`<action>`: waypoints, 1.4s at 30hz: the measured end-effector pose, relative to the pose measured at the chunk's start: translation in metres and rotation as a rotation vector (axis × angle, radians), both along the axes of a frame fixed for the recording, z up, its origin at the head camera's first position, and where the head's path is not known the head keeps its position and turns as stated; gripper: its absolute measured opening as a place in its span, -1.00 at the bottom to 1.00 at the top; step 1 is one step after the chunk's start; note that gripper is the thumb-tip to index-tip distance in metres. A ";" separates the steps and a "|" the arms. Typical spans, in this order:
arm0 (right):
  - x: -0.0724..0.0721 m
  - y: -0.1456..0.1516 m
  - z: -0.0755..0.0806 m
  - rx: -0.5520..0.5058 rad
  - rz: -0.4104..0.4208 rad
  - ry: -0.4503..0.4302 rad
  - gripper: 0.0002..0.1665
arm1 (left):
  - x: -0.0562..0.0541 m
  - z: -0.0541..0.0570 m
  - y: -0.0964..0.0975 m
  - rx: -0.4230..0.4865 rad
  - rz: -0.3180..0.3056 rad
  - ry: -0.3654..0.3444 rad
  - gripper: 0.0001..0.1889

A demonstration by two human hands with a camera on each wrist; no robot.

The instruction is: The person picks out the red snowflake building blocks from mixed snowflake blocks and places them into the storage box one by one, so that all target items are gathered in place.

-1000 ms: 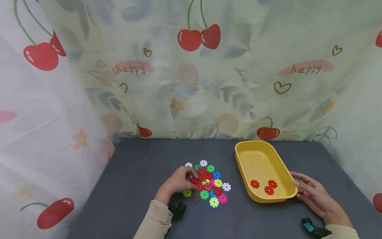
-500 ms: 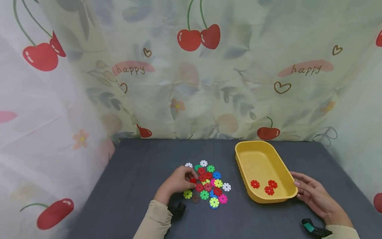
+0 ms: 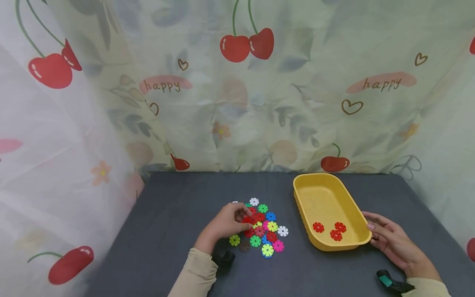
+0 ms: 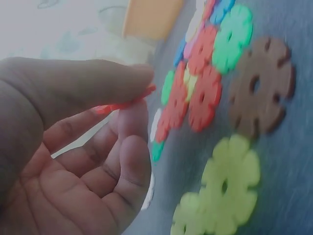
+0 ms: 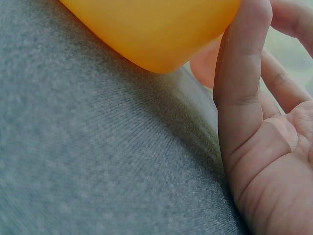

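While the left hand (image 3: 225, 222) pinches 1 red disc (image 4: 122, 105) between thumb and finger, right hand (image 3: 398, 247) relaxed, touching yellow tray (image 3: 323, 202).

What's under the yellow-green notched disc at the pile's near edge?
A blue notched disc peeks out beneath the yellow-green disc; its covered middle and anything beneath it can't be seen.

A pile of discs (image 3: 260, 231) lies mid-way across the tabletop (image 3: 174, 206), some overlapping. Between 2 and 3 o'clock of it, just apart, sits the tray (image 3: 320, 202), its length running from 11 to 5. Three discs (image 3: 336, 235) rest in the tray, towards 6 o'clock. The left hand (image 3: 225, 222) is at the pile's 9 o'clock, a single disc (image 4: 118, 105) between its fingers. The right hand (image 3: 395, 243) touches the tray at 4 o'clock. Cloth (image 3: 256, 95) hangs behind, at 12.
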State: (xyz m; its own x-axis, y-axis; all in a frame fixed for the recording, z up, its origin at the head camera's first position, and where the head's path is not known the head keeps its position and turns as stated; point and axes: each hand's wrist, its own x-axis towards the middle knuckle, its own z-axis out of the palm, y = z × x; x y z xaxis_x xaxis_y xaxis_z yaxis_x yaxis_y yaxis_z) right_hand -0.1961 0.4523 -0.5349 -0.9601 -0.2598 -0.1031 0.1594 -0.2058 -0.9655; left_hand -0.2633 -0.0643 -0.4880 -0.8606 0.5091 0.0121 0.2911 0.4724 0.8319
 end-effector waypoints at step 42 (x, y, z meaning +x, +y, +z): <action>-0.002 0.001 -0.001 0.004 -0.002 -0.002 -0.49 | 0.016 0.015 0.118 0.286 -0.092 -0.130 -0.70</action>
State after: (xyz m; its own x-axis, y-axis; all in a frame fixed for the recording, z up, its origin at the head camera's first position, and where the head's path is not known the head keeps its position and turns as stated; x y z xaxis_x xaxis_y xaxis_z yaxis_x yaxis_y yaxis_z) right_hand -0.1978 0.4534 -0.5355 -0.9605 -0.2573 -0.1058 0.1605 -0.2019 -0.9662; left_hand -0.2476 0.0534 -0.4733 -0.8146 0.5770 0.0592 0.2049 0.1909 0.9600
